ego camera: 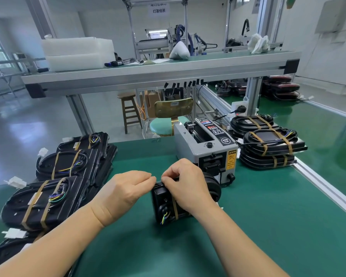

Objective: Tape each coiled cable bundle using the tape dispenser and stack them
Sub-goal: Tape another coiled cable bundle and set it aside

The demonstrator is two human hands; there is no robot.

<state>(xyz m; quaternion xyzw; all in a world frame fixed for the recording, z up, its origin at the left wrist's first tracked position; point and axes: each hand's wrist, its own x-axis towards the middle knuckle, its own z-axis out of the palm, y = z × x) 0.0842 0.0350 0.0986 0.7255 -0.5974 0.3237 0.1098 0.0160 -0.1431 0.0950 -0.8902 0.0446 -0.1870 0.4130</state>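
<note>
A black coiled cable bundle stands on edge on the green mat, one brown tape band round it and coloured wires at its lower end. My right hand curls over its top and right side, thumb and fingertips pinching at the top edge. My left hand meets it there, fingertips pinching what looks like a tape strip, too small to make out. The grey tape dispenser stands just behind the bundle.
Taped bundles lie in a spread row on the left, white connectors sticking out. A stack of taped bundles sits right of the dispenser. An aluminium rail borders the mat on the right. A shelf runs overhead.
</note>
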